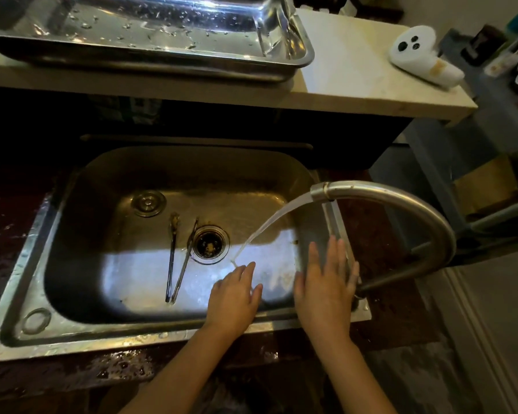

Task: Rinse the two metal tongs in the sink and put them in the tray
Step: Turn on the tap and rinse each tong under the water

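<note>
While water runs from the faucet (pixel 401 201), your left hand (pixel 234 297) and right hand (pixel 326 282) hover over the sink (pixel 27 264), fingers spread, grasping nothing. One pair of metal tongs (pixel 177 264) lies on the basin floor beside the drain (pixel 210 245). Your steel tray (pixel 299 59) sits on the counter (pixel 356 70) beyond.

A home kitchen, by the look of it: a stainless steel sink (pixel 27 264) with a drain (pixel 210 245) lies beyond the fingertips, a curved faucet (pixel 401 201) arches over the fingers and pours water onto them, and a pale counter ledge (pixel 356 73) beyond carries a metal tray (pixel 307 52).
</note>
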Demonstrator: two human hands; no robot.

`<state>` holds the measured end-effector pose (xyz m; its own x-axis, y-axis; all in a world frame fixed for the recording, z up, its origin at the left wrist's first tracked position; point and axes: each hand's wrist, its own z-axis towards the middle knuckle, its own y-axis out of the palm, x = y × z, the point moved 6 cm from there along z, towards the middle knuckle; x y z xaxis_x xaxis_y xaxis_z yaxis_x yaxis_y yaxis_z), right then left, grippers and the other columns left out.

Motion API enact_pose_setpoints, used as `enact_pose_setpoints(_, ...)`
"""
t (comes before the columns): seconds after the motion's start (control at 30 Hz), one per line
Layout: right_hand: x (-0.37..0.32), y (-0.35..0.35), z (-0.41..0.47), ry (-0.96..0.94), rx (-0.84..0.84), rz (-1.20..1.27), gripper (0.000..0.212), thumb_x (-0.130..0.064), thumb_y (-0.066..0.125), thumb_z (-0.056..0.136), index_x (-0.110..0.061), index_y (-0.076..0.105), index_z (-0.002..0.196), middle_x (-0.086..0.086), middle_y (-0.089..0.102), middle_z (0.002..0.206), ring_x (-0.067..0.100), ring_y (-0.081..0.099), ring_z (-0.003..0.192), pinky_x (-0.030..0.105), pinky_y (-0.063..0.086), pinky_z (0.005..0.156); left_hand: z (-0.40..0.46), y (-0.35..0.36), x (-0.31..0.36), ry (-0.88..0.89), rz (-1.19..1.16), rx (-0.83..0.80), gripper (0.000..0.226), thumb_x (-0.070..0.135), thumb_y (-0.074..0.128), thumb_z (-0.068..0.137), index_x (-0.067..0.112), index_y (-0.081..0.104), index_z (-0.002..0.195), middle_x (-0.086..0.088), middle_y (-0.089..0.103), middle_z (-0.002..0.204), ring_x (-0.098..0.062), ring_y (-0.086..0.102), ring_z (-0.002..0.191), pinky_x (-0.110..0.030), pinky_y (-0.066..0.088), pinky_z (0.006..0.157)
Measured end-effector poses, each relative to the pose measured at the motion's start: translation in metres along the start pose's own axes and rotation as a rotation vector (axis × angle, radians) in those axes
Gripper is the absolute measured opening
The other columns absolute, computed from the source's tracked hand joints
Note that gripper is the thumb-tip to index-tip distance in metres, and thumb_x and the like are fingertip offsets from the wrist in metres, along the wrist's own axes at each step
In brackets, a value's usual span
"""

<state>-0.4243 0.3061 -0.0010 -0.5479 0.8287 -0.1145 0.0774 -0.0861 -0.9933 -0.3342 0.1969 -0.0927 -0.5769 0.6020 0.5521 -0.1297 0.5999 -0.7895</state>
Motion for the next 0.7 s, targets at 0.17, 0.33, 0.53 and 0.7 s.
enact_pose_setpoints(0.17,-0.064,0.032,0.019,-0.148,-0.184,0.263,0.027,-0.032,0.051,0.090,-0.019,0.060,0.112,0.003,0.057,0.120,0.018,0.057,0.103,0.031,0.046,0.087,0.013,-0.039,-0.044,-0.124,-0.121,0.120,0.041,0.034,0.044,0.091,0.026,0.042,0.131,-0.002,0.057,0.130,-0.019,0.057,0.113,-0.033,0.046,0.089)
enact_pose_setpoints(0.33,-0.136,0.085,0.050,-0.167,-0.388,0.438,0.020,-0.029,0.053,0.088,-0.019,0.061,0.103,0.004,0.059,0.115,0.021,0.060,0.095,0.036,0.053,0.079,0.026,-0.078,-0.108,-0.182,-0.007,0.240,0.033,0.026,0.049,0.089,0.020,0.050,0.122,-0.007,0.059,0.122,-0.025,0.058,0.106,-0.030,0.045,0.078)
enact_pose_setpoints(0.53,-0.181,0.152,0.076,-0.177,-0.498,0.393,0.024,-0.023,0.053,0.088,-0.016,0.056,0.111,0.011,0.053,0.119,0.030,0.058,0.100,0.034,0.046,0.077,0.052,-0.075,-0.161,-0.201,0.109,0.084,0.039,0.024,0.051,0.087,0.015,0.045,0.125,-0.010,0.047,0.130,-0.030,0.052,0.111,-0.040,0.050,0.082)
enact_pose_setpoints(0.7,-0.198,0.204,0.076,-0.202,-0.602,0.306,0.039,-0.020,0.050,0.090,-0.018,0.046,0.128,0.016,0.041,0.133,0.037,0.054,0.110,0.038,0.047,0.088,0.061,-0.043,-0.190,-0.251,0.223,-0.157,0.045,0.024,0.045,0.090,0.018,0.035,0.134,-0.012,0.038,0.138,-0.031,0.051,0.114,-0.041,0.048,0.087)
